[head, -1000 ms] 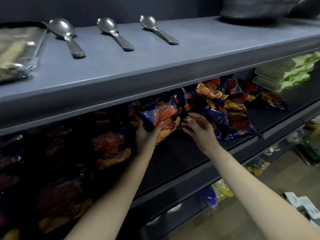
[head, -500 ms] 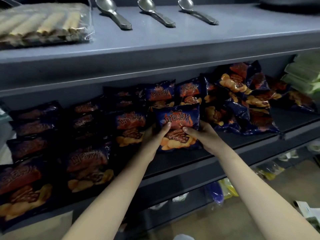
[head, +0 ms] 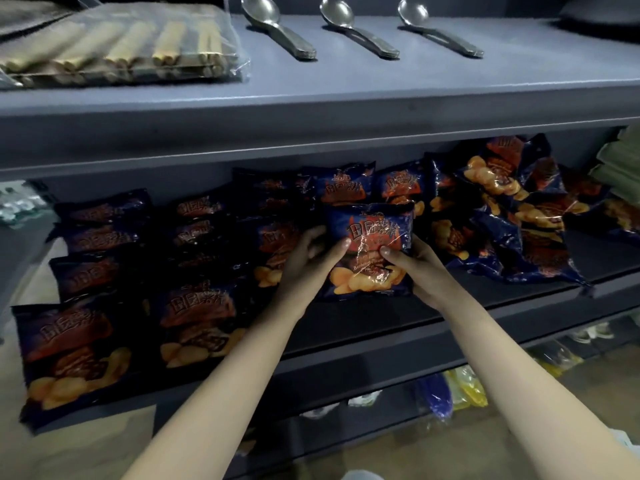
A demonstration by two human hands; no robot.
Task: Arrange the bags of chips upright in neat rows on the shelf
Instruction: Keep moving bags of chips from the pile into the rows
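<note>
A dark blue bag of chips [head: 370,251] with orange print stands upright on the middle shelf [head: 363,317], held from both sides. My left hand [head: 308,261] grips its left edge, thumb on the front. My right hand [head: 419,268] grips its right edge. To the left, several matching bags [head: 197,317] stand in rows running front to back. More upright bags [head: 346,185] stand right behind the held one. To the right lies a loose, jumbled heap of the same bags [head: 512,216].
The upper shelf [head: 346,98] overhangs the chips and carries three metal spoons [head: 277,26] and a clear pack of wafer rolls [head: 121,50]. Green packets [head: 620,161] sit at the far right. Lower shelves hold yellow and blue packets [head: 450,389].
The bag came out of the heap and down to the shelf in front of the rows, now upright between both hands. The view shifted left, showing more arranged bags.
</note>
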